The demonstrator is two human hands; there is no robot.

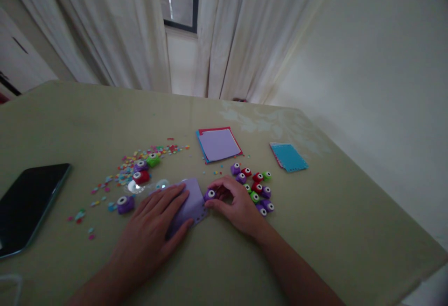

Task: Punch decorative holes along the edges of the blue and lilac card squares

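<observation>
My left hand (154, 224) lies flat, fingers stretched out, on a lilac paper sheet (192, 201) with a punched edge, pressing it to the table. My right hand (236, 203) curls its fingers around a small purple paper punch (210, 194) set at the sheet's right edge. Just right of that hand sits a cluster of several small punches (257, 187) in red, green and purple.
A stack of coloured papers (219, 144) lies beyond the hands, a blue punched sheet (289, 157) to the right. More punches (141, 170) and scattered confetti (147, 154) lie left. A dark phone (30, 203) rests at far left on the green tablecloth (350, 212).
</observation>
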